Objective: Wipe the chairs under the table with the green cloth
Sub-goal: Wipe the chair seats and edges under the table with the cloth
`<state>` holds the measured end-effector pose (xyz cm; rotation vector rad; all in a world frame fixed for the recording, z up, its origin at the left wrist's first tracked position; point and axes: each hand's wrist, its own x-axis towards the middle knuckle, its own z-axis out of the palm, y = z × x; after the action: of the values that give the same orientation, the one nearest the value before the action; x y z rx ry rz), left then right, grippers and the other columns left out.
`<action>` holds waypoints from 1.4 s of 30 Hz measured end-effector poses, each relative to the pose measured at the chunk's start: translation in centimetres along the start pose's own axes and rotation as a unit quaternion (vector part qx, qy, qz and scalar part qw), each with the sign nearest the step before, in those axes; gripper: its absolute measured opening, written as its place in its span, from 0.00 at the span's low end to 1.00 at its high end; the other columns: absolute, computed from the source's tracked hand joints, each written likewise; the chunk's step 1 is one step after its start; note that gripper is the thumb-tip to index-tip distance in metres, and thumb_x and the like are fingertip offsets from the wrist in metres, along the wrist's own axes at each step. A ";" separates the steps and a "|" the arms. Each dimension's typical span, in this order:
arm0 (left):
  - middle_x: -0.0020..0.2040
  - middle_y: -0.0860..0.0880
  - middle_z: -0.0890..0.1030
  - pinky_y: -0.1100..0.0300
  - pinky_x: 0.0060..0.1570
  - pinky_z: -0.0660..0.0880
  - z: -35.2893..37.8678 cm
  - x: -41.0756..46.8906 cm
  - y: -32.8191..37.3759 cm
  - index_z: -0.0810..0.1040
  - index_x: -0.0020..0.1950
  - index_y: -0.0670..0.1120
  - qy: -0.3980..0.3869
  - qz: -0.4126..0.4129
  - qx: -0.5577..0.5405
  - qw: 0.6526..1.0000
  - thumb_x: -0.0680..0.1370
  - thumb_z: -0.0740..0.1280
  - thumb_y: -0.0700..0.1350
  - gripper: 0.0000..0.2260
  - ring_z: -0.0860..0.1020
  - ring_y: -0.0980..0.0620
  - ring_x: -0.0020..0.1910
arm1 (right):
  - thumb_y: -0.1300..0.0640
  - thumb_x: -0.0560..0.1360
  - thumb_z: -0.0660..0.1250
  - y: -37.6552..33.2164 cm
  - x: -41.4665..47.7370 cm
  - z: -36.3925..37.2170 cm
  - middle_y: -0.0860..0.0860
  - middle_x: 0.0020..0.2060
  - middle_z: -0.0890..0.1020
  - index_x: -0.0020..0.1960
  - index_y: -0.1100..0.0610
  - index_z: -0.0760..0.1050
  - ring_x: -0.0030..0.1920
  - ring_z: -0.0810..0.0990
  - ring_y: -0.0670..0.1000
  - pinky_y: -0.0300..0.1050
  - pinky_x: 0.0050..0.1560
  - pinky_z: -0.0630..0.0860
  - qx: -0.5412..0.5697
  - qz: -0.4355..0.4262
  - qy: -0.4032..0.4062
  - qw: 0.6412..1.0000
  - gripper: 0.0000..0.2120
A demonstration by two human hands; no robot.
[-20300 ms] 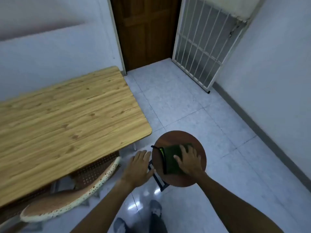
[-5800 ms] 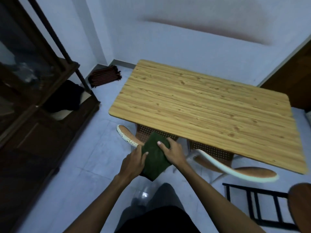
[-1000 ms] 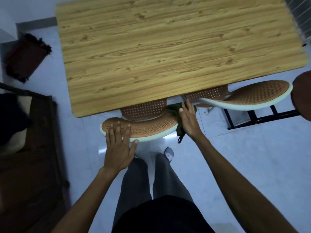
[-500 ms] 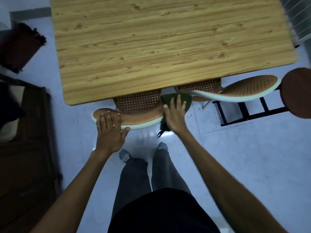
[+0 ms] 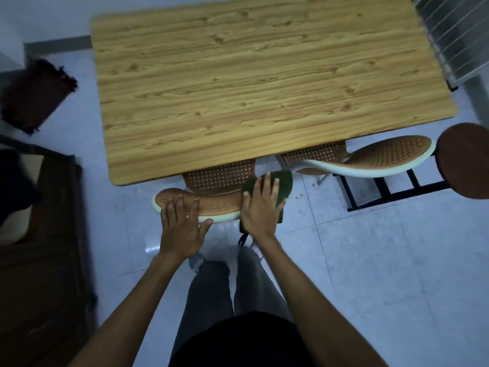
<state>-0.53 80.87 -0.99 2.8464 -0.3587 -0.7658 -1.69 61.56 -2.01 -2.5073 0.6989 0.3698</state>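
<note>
Two brown perforated chairs with pale rims are pushed under the wooden table (image 5: 238, 83). The left chair (image 5: 219, 201) shows its curved backrest top just in front of me. My left hand (image 5: 181, 226) lies flat on the left part of that backrest, fingers spread. My right hand (image 5: 260, 207) presses the green cloth (image 5: 283, 181) onto the backrest's right end; part of the cloth hangs down behind my wrist. The right chair (image 5: 383, 157) sticks out from under the table's right corner, untouched.
A round brown stool (image 5: 465, 160) on a black frame stands at the right edge. A dark wooden cabinet (image 5: 39, 234) fills the left side, a dark folded mat (image 5: 34, 96) lies at the far left. A white metal grille (image 5: 455, 35) is at the top right. Pale tiled floor around me.
My right hand has slid the green cloth along the right end of the left chair's backrest. My left hand stays on the backrest's left part. The view has shifted slightly.
</note>
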 end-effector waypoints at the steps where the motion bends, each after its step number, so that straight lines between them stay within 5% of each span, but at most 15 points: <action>1: 0.74 0.30 0.63 0.33 0.72 0.53 0.0 0.0 0.0 0.67 0.75 0.41 -0.001 -0.002 0.001 1.000 0.76 0.36 0.70 0.43 0.59 0.28 0.74 | 0.48 0.83 0.53 0.8 1.5 -0.7 0.53 0.82 0.52 0.79 0.59 0.58 0.81 0.43 0.57 0.70 0.76 0.50 -0.002 0.008 0.002 1.000 0.28; 5: 0.74 0.30 0.62 0.33 0.72 0.53 0.4 0.1 0.0 0.66 0.75 0.40 0.010 -0.004 0.008 1.000 0.77 0.42 0.67 0.39 0.59 0.28 0.74 | 0.55 0.81 0.59 3.7 7.2 -2.9 0.58 0.78 0.63 0.77 0.61 0.63 0.78 0.58 0.61 0.58 0.75 0.63 0.059 0.032 -0.042 0.997 0.25; 8: 0.73 0.29 0.63 0.32 0.71 0.56 0.6 0.0 0.1 0.66 0.74 0.39 0.029 0.000 0.015 0.999 0.78 0.48 0.63 0.35 0.61 0.27 0.72 | 0.63 0.79 0.60 4.9 10.4 -4.4 0.59 0.65 0.78 0.77 0.56 0.66 0.52 0.82 0.55 0.47 0.47 0.81 0.256 0.136 -0.101 0.952 0.26; 11: 0.73 0.28 0.63 0.32 0.71 0.56 1.0 0.0 0.0 0.67 0.74 0.39 0.047 0.000 0.021 0.999 0.78 0.50 0.61 0.34 0.61 0.26 0.72 | 0.62 0.79 0.61 5.8 13.6 -4.9 0.58 0.63 0.75 0.74 0.61 0.66 0.56 0.79 0.62 0.61 0.47 0.82 0.359 0.252 -0.243 0.866 0.23; 13: 0.73 0.28 0.63 0.32 0.72 0.55 1.1 -0.1 0.0 0.66 0.75 0.39 0.054 0.001 0.019 0.998 0.78 0.50 0.61 0.33 0.61 0.26 0.73 | 0.58 0.80 0.61 6.5 14.9 -5.0 0.59 0.51 0.76 0.68 0.63 0.69 0.49 0.78 0.63 0.60 0.39 0.80 0.372 0.292 -0.319 0.821 0.18; 17: 0.73 0.28 0.62 0.32 0.72 0.54 1.6 0.1 -0.2 0.65 0.75 0.39 0.071 0.007 0.022 0.997 0.79 0.51 0.61 0.33 0.60 0.26 0.73 | 0.57 0.81 0.61 7.1 16.7 -4.7 0.55 0.35 0.73 0.60 0.65 0.73 0.31 0.71 0.55 0.49 0.34 0.70 0.355 0.277 -0.337 0.827 0.13; 20: 0.74 0.27 0.60 0.34 0.73 0.50 1.7 0.0 -0.3 0.63 0.76 0.40 0.060 -0.002 0.022 0.998 0.78 0.49 0.62 0.35 0.57 0.27 0.74 | 0.58 0.80 0.61 7.2 15.4 -4.7 0.56 0.44 0.78 0.58 0.62 0.76 0.38 0.77 0.54 0.46 0.36 0.74 0.331 0.224 -0.278 0.874 0.11; 22: 0.75 0.27 0.59 0.34 0.74 0.49 1.6 0.0 -0.1 0.62 0.77 0.40 0.055 -0.008 0.020 0.998 0.78 0.50 0.62 0.34 0.56 0.27 0.75 | 0.59 0.80 0.58 7.0 13.2 -4.5 0.58 0.59 0.78 0.64 0.60 0.74 0.55 0.79 0.56 0.52 0.53 0.79 0.332 0.152 -0.221 0.904 0.15; 24: 0.75 0.27 0.58 0.35 0.74 0.47 1.5 0.1 0.1 0.62 0.77 0.40 0.047 -0.011 0.017 0.999 0.78 0.51 0.61 0.34 0.54 0.28 0.75 | 0.55 0.83 0.55 6.6 9.6 -4.0 0.59 0.76 0.64 0.77 0.59 0.63 0.74 0.64 0.61 0.61 0.73 0.64 0.209 0.067 -0.137 0.966 0.23; 26: 0.76 0.28 0.57 0.35 0.74 0.46 1.4 0.0 0.2 0.61 0.77 0.41 0.039 -0.013 0.023 0.999 0.78 0.51 0.61 0.33 0.53 0.29 0.76 | 0.46 0.84 0.49 5.5 4.1 -2.4 0.57 0.81 0.51 0.81 0.58 0.53 0.80 0.47 0.64 0.65 0.77 0.47 0.017 0.001 -0.042 0.999 0.28; 28: 0.76 0.28 0.57 0.35 0.74 0.47 1.2 0.1 0.2 0.61 0.77 0.40 0.034 -0.017 0.027 0.999 0.78 0.51 0.61 0.34 0.54 0.29 0.76 | 0.42 0.83 0.44 2.5 -1.8 0.0 0.55 0.82 0.49 0.81 0.57 0.51 0.80 0.42 0.63 0.67 0.75 0.40 -0.092 -0.078 0.000 0.993 0.31; 32: 0.77 0.30 0.55 0.35 0.74 0.46 1.0 -0.1 0.0 0.57 0.78 0.41 0.013 -0.010 0.036 0.999 0.77 0.45 0.60 0.35 0.52 0.29 0.77 | 0.44 0.82 0.48 -2.8 -8.1 4.7 0.52 0.82 0.51 0.81 0.56 0.52 0.81 0.42 0.59 0.68 0.77 0.40 -0.078 -0.149 -0.018 0.986 0.32; 38: 0.74 0.31 0.62 0.35 0.73 0.52 0.9 -0.1 0.1 0.63 0.76 0.41 0.043 -0.007 0.036 0.998 0.78 0.47 0.62 0.33 0.59 0.30 0.74 | 0.46 0.83 0.49 1.9 -5.1 1.7 0.50 0.82 0.51 0.82 0.53 0.52 0.81 0.43 0.55 0.66 0.78 0.43 -0.071 -0.165 0.013 0.984 0.29; 42: 0.74 0.32 0.63 0.36 0.73 0.53 1.1 -0.4 0.2 0.61 0.77 0.41 0.067 -0.013 0.027 0.997 0.79 0.48 0.62 0.34 0.60 0.30 0.74 | 0.45 0.83 0.47 3.8 -0.1 -1.7 0.51 0.80 0.61 0.78 0.53 0.63 0.81 0.49 0.56 0.68 0.77 0.43 -0.096 -0.142 -0.015 0.985 0.27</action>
<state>-1.46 80.71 -1.67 2.9384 -0.3299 -0.5750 -3.60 57.89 -2.02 -2.7271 0.2979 0.3853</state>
